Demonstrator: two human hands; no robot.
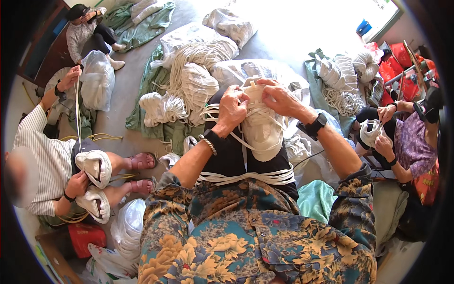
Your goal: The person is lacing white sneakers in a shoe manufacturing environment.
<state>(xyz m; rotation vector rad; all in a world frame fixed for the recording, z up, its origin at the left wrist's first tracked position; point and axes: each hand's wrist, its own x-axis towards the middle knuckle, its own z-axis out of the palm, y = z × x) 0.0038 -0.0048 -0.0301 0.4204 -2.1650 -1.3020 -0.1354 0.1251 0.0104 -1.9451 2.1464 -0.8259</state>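
Note:
A cream-white sneaker (266,137) rests on my dark-trousered lap, its toe toward me and its tongue away. My left hand (232,109) is pinched at the left side of the lacing, and white shoelace ends stick out beside it. At the tongue's top right, my right hand (283,99) has thumb and forefinger closed on the shoe's upper; whether a lace is between them I cannot make out. A bundle of loose white shoelaces (250,177) lies across my lap, below the toe.
Heaps of white shoelaces (198,59) and shoe parts lie on green sheets ahead. At left, a person in a striped shirt (45,156) pulls a lace through shoes; at right, one in purple (416,142) handles a shoe. Another person (85,38) sits far left.

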